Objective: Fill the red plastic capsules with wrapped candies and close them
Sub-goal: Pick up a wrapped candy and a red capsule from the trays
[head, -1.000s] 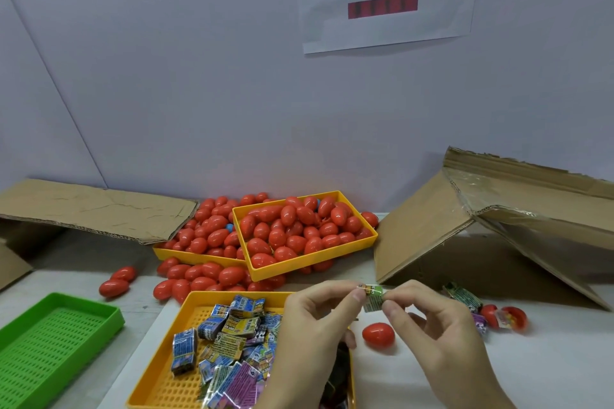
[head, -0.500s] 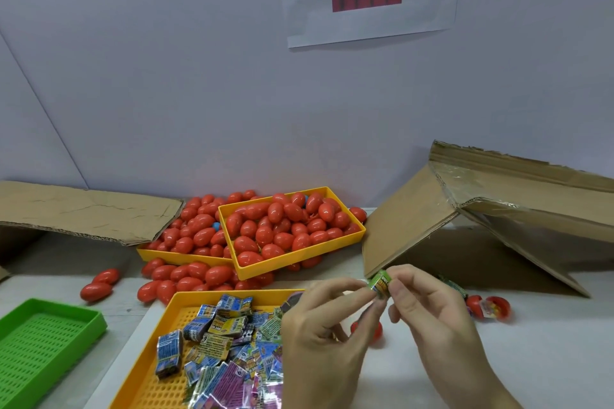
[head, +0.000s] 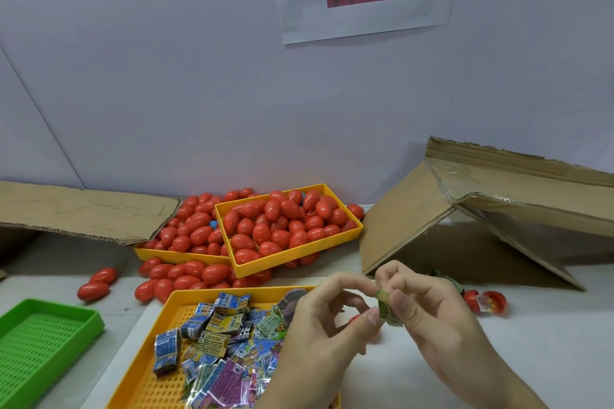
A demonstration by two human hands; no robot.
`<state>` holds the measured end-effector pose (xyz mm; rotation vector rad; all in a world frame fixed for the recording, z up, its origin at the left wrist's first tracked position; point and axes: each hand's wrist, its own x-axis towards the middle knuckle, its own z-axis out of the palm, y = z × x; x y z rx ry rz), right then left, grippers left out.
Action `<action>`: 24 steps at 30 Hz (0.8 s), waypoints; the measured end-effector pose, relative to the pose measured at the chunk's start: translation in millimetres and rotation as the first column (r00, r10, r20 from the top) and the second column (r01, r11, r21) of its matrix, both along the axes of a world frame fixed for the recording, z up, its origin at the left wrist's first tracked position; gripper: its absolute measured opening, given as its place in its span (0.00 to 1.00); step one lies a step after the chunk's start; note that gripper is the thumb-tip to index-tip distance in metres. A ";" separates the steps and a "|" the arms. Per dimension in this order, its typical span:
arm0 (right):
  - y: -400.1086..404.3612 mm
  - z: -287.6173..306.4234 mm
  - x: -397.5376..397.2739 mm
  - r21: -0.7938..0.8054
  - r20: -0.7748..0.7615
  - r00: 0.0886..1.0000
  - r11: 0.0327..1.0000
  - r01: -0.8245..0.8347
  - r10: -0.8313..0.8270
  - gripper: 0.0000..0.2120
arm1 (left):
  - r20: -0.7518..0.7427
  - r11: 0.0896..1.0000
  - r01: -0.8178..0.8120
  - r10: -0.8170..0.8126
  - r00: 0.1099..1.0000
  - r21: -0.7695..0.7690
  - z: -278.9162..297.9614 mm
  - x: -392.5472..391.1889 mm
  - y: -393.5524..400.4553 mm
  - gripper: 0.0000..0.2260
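A small green wrapped candy (head: 386, 309) is held in front of me between both hands. My right hand (head: 432, 319) pinches it with thumb and fingers. My left hand (head: 329, 325) touches its lower edge with the thumb tip, fingers curled. A red capsule (head: 355, 320) lies on the table behind my hands, mostly hidden. The near yellow tray (head: 166, 335) holds several wrapped candies (head: 219, 342). An open red capsule (head: 488, 300) with something inside lies at the right.
Two yellow trays (head: 299, 252) heaped with red capsules stand at the back, with loose capsules (head: 186, 276) around them. A green tray (head: 50, 335) sits at the left. Cardboard flaps (head: 465, 209) lean at the right and lie at the back left (head: 83, 209).
My hands have lowered slightly and turned the green candy on edge between them. The camera has tilted and shifted, so the trays appear further left.
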<state>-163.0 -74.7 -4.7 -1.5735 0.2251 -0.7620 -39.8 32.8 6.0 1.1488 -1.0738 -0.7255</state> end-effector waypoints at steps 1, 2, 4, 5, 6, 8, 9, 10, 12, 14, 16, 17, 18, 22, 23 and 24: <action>-0.4 0.1 0.0 -0.006 -0.009 1.000 1.000 0.004 -0.004 0.23 | -0.013 1.000 0.013 -0.013 1.000 0.000 -0.3 0.5 -0.3 0.11; -0.8 0.2 -0.1 -0.011 -0.020 1.000 1.000 0.007 -0.008 0.24 | -0.019 1.000 0.026 -0.026 0.999 -0.007 -0.5 0.8 -0.6 0.10; -1.4 0.6 -0.6 0.001 -0.032 0.999 1.000 0.001 -0.001 0.24 | -0.024 0.998 0.054 -0.055 0.998 -0.027 -0.3 1.3 -0.8 0.07; -1.6 1.0 -1.2 0.017 -0.029 1.000 1.000 -0.011 0.011 0.24 | -0.032 0.997 0.069 -0.070 0.997 -0.035 0.1 1.9 -0.8 0.07; -1.6 1.1 -1.8 0.040 -0.020 0.999 0.999 -0.028 0.029 0.24 | -0.049 0.995 0.089 -0.091 0.995 -0.043 0.5 2.6 -0.9 0.06; -0.6 1.4 -2.3 0.112 0.011 0.997 0.991 -0.077 0.076 0.24 | -0.126 0.987 0.149 -0.156 0.980 -0.057 1.1 3.4 -0.6 0.06; 0.1 1.7 -2.2 0.157 0.035 0.993 0.981 -0.113 0.109 0.25 | -0.184 0.980 0.187 -0.196 0.963 -0.066 1.7 3.7 -0.1 0.06; 1.0 2.3 -2.0 0.198 0.062 0.988 0.968 -0.152 0.142 0.25 | -0.240 0.972 0.221 -0.233 0.942 -0.075 2.3 3.8 0.3 0.06; 2.9 4.0 -1.5 0.234 0.088 0.982 0.954 -0.185 0.169 0.24 | -0.318 0.962 0.260 -0.273 0.908 -0.084 2.9 3.7 1.1 0.05; 4.1 5.4 -2.0 0.236 0.085 0.983 0.955 -0.181 0.165 0.25 | -0.356 0.962 0.262 -0.274 0.893 -0.081 2.7 3.6 1.8 0.05; 4.1 6.0 -2.6 0.241 0.088 0.983 0.954 -0.179 0.162 0.24 | -0.369 0.965 0.254 -0.260 0.892 -0.064 3.3 4.3 2.7 0.05; 4.0 6.2 -2.6 0.242 0.086 0.983 0.954 -0.177 0.160 0.24 | -0.365 0.967 0.250 -0.252 0.896 -0.053 3.7 4.5 3.2 0.05; 3.9 6.1 -2.8 0.243 0.083 0.984 0.955 -0.173 0.157 0.24 | -0.354 0.969 0.244 -0.242 0.903 -0.038 4.1 4.9 3.6 0.04; 2.9 5.1 -3.6 0.230 0.068 0.984 0.957 -0.178 0.167 0.22 | -0.296 0.978 0.207 -0.196 0.935 0.008 4.7 6.5 4.8 0.03; 2.6 5.2 -3.8 0.223 0.061 0.985 0.959 -0.174 0.165 0.22 | -0.285 0.980 0.197 -0.186 0.940 0.010 4.6 7.1 4.9 0.03; 2.3 5.1 -3.9 0.220 0.056 0.986 0.961 -0.167 0.158 0.22 | -0.276 0.982 0.190 -0.181 0.944 0.009 4.6 7.3 5.2 0.03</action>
